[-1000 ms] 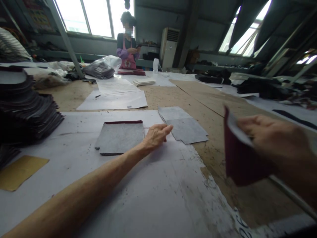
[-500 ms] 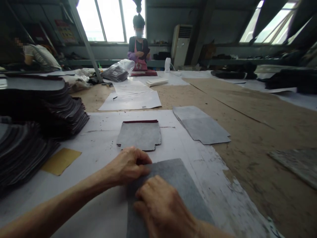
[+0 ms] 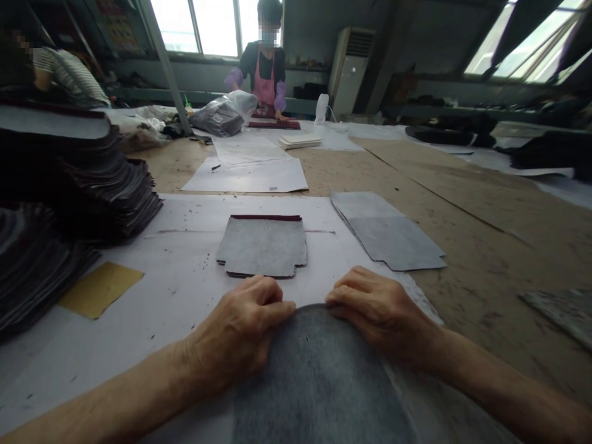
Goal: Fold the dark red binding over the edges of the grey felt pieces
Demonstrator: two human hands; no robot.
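A grey sheet of fabric (image 3: 324, 382) lies in front of me, its far edge lifted and curved. My left hand (image 3: 245, 320) pinches the left end of that edge between thumb and fingers. At the right end, my right hand (image 3: 370, 305) is closed on the same edge. Just beyond my hands rests a small stack of notched grey pieces (image 3: 263, 246) with a dark red strip along its far side. Farther right is a larger pile of grey notched pieces (image 3: 388, 231), partly over the brown board.
Tall stacks of dark grey cut pieces (image 3: 106, 179) stand at the left, near a yellow card (image 3: 102, 288). White paper (image 3: 185, 296) covers the near table. A co-worker in a pink apron (image 3: 264, 80) stands across the table, behind a plastic-wrapped bundle (image 3: 222, 114).
My right hand has moved from the middle of the grey sheet to its far right corner and gripped it. The far edge has risen into a curve.
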